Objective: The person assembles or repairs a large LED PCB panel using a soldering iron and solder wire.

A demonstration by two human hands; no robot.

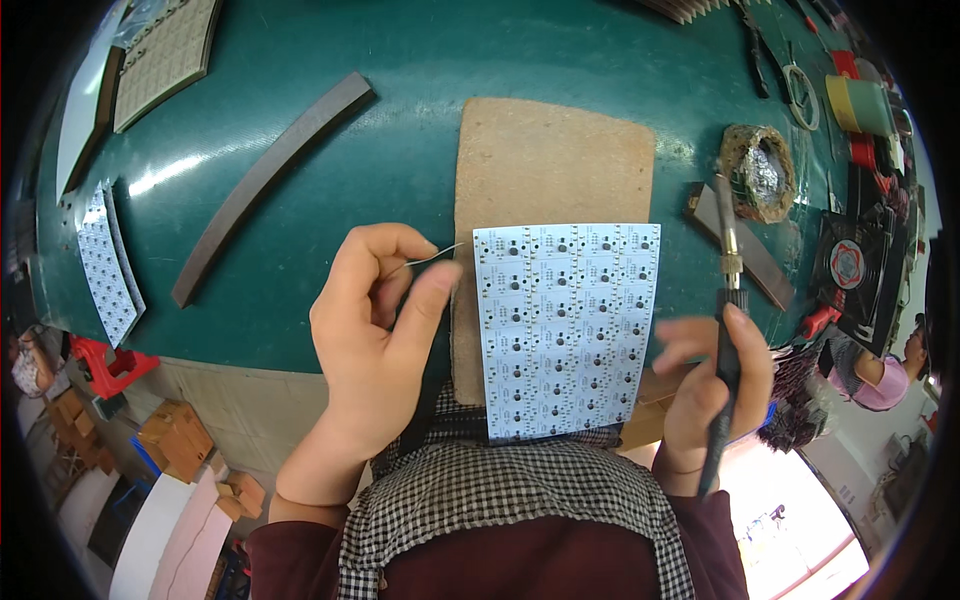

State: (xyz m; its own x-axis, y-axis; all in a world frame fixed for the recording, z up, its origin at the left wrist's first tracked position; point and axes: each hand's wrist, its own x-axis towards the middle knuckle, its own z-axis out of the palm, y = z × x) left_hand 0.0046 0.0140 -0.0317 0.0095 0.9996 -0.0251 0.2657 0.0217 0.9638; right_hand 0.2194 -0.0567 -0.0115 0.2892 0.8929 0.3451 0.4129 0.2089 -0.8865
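A white circuit board panel (570, 330), dotted with rows of small dark parts, lies partly on a brown fibreboard sheet (555, 160) and reaches over the table's near edge. Just left of its top left corner, my left hand (365, 330) pinches a thin length of solder wire (447, 251) between thumb and forefinger. My right hand (715, 385) grips the black handle of a soldering iron (729, 300) to the right of the panel. The iron's metal tip points up and away from me, close to a foil-lined round holder (765, 172). My right fingers are slightly blurred.
A long dark bar (270, 185) lies left on the green table (400, 150); a shorter bar (755, 255) lies right. More white panels (107, 265) rest at the left edge. A fan (848, 262) stands at the right edge, with a person (875, 378) beyond it.
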